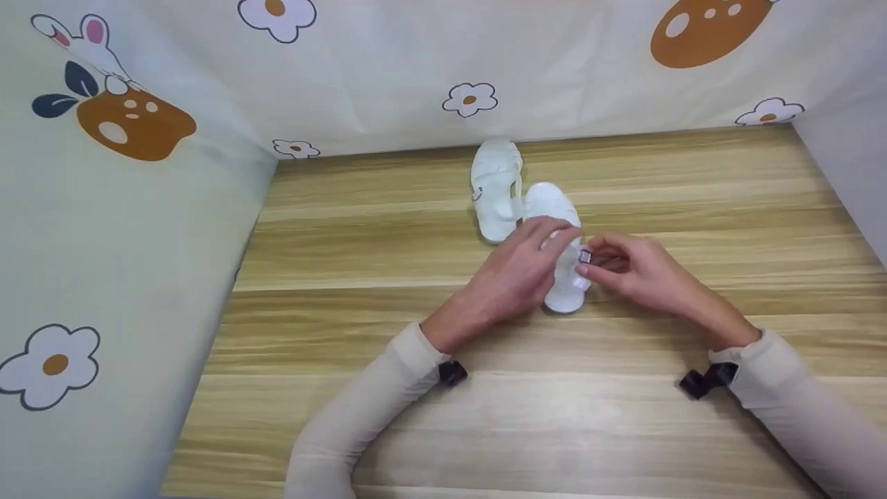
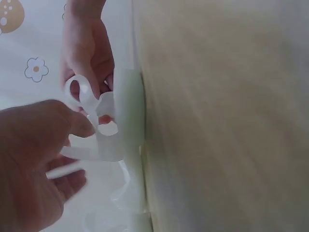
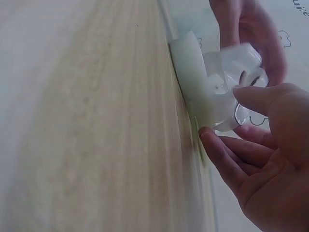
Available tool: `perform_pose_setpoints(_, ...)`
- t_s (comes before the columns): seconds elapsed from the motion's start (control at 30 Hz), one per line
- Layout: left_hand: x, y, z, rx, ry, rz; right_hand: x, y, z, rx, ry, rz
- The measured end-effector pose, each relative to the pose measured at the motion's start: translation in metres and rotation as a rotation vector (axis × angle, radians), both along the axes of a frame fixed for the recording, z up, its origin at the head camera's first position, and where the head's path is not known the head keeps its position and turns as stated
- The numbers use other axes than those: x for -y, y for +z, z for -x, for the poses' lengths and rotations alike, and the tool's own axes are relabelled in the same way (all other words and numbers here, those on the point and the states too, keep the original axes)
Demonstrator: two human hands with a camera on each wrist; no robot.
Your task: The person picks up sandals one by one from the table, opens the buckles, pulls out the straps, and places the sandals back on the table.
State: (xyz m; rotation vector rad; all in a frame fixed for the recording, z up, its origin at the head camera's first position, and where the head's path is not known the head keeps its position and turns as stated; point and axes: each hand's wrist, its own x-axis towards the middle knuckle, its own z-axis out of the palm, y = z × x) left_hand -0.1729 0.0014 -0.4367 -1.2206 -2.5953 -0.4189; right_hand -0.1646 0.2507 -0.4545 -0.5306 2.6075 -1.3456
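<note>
Two white strappy sandals lie on the wooden surface, the far sandal [image 1: 495,180] left of the near sandal [image 1: 565,298]. Over the near sandal's upper, my left hand [image 1: 516,267] reaches in from the left. Its thumb and fingers stand apart around a loose white strap [image 2: 79,153] in the left wrist view, the thumb tip right at the strapwork. At the sandal's right side, my right hand [image 1: 641,270] pinches the strap by its small metal buckle [image 1: 585,256]. Its thumb presses on the strap in the right wrist view, with the index fingertip by the sole [image 3: 190,72].
The wood-grain surface [image 1: 346,277] carries both sandals. A pale cloth wall [image 1: 388,83] printed with flowers and oranges rises behind it, with another on the left and a plain pale wall [image 1: 842,132] on the right. The far sandal's toe lies close to the back wall.
</note>
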Motion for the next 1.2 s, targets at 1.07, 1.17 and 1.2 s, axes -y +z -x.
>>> perform_pose_setpoints(1.07,-0.018,-0.011,0.014,0.301,0.011,-0.190,-0.016,0.002,0.008,0.063,0.038,0.045)
perform_pose_setpoints(1.17,-0.019,-0.011,0.014,0.296,0.018,-0.183,-0.017,0.001,0.008,0.067,0.040,0.051)
perform_pose_setpoints(1.2,-0.019,-0.011,0.014,0.294,0.020,-0.179,-0.018,0.000,0.008,0.071,0.040,0.054)
